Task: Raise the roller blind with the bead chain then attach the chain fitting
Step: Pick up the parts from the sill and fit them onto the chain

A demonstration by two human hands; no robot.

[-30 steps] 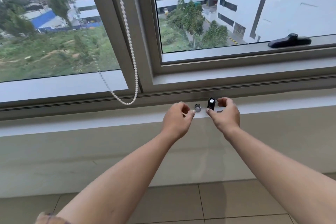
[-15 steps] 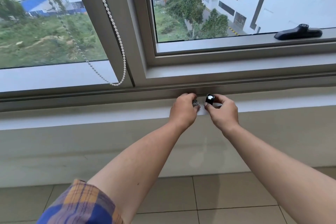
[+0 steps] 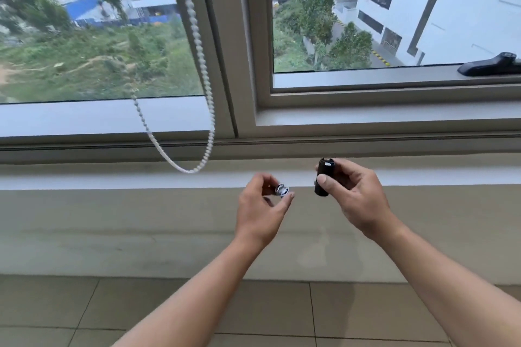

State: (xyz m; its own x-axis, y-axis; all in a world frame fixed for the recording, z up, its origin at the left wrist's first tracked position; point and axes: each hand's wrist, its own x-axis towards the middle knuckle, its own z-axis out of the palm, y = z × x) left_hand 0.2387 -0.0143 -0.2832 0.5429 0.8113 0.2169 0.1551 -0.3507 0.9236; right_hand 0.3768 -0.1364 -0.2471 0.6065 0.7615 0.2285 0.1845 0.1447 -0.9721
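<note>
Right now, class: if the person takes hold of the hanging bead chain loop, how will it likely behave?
The bead chain probably stays floppy: it droops in a slack curve below the window frame. It likely swings easily, since its far strand looks blurred. Its small round beads may slip between fingers.

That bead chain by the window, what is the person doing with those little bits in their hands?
A person stands at the window holding two small parts. The left hand pinches a small silvery piece in its fingers. The right hand holds a black fitting upright. The white bead chain hangs in a loose loop to the left, touched by neither hand, so nothing is attached yet.
</note>
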